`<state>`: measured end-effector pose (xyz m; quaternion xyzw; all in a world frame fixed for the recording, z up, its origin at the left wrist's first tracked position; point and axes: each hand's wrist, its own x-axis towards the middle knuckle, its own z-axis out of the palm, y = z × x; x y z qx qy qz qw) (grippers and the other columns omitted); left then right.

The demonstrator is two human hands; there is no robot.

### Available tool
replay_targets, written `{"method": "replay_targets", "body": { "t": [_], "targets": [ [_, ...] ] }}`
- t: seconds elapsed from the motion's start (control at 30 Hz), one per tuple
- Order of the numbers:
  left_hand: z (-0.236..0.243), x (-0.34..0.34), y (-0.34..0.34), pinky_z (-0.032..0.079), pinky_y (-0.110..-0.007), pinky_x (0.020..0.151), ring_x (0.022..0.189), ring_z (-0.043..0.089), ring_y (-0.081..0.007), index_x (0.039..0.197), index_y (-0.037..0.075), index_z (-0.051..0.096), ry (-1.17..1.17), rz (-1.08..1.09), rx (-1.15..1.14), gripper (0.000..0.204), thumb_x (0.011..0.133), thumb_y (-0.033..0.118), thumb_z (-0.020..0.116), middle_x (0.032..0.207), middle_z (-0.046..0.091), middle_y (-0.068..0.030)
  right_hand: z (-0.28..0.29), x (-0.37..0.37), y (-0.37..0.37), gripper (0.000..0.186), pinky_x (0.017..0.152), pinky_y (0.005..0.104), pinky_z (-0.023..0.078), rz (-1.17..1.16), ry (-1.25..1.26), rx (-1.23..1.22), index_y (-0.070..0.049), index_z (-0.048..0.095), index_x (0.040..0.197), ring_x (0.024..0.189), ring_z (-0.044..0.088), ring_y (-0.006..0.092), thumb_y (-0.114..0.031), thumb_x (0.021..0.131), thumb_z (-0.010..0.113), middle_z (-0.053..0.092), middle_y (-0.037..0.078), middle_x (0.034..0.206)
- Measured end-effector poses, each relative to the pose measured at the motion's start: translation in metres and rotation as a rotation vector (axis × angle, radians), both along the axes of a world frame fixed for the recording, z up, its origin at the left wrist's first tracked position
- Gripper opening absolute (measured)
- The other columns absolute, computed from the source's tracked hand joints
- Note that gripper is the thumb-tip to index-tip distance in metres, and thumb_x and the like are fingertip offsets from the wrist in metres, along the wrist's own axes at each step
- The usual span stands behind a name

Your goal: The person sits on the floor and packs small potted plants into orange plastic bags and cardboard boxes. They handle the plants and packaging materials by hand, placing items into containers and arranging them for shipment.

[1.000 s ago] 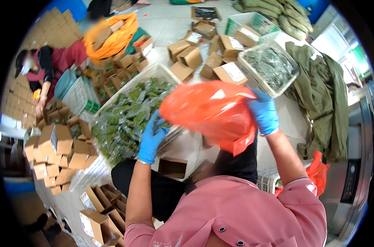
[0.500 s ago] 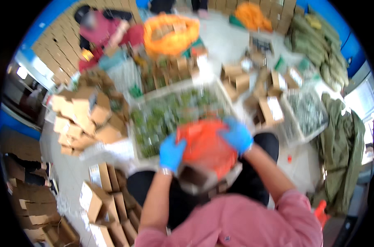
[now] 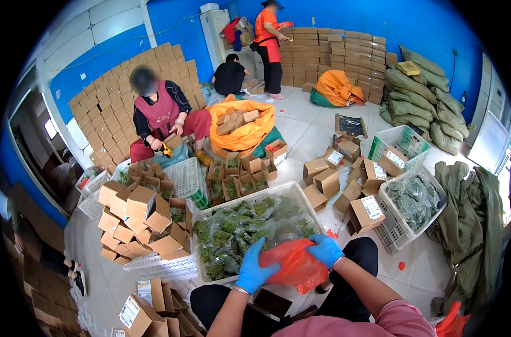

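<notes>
Both my hands wear blue gloves and grip a red plastic bag (image 3: 296, 267) between them, in front of my knees. My left hand (image 3: 256, 268) holds the bag's left side, with part of the palm turned away. On its upper right edge, my right hand (image 3: 326, 251) pinches the film. What the bag contains, if anything, cannot be made out. Just beyond it stands a white plastic crate (image 3: 310, 206) of green leafy plants (image 3: 233, 227) in clear plastic bags. A dark-looking box opening (image 3: 272, 304) shows below the red bag, between my legs.
Cardboard boxes are heaped at left (image 3: 146, 210) and lower left (image 3: 146, 314). At right are a crate of clear bags (image 3: 415, 194) and a green sack (image 3: 463, 224). Beyond, a seated person (image 3: 162, 109) holds a yellow tool near an orange sack (image 3: 241, 129).
The view has tilted up and sharpened, so more of the far room shows. My hands still hold the red bag, which now sits lower in the picture and looks more gathered.
</notes>
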<state>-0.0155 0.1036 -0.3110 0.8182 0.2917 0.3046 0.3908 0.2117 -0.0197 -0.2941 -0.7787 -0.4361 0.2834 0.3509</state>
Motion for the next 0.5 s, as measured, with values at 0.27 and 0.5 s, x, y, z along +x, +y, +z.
{"method": "replay_targets", "body": {
  "t": [0.27, 0.5],
  "targets": [
    [-0.035, 0.0, 0.006, 0.049, -0.035, 0.084, 0.094, 0.063, -0.0287, 0.113, 0.004, 0.063, 0.205, 0.07, -0.101, 0.037, 0.078, 0.015, 0.063, 0.103, 0.065, -0.0178, 0.006, -0.006, -0.005, 0.043, 0.086, 0.0364, 0.048, 0.056, 0.053, 0.096, 0.0, 0.062, 0.11, 0.096, 0.062, 0.0332, -0.024, 0.075, 0.065, 0.064, 0.022, 0.104],
    [-0.052, -0.005, 0.011, 0.051, -0.034, 0.073, 0.078, 0.067, -0.0265, 0.101, 0.005, 0.068, 0.14, 0.106, -0.234, 0.028, 0.077, 0.01, 0.054, 0.085, 0.068, -0.017, 0.015, -0.007, -0.015, 0.045, 0.088, 0.0358, 0.047, 0.085, 0.002, 0.083, -0.001, 0.061, 0.112, 0.098, 0.062, 0.0326, -0.025, 0.075, 0.068, 0.063, 0.022, 0.106]
  ]
}}
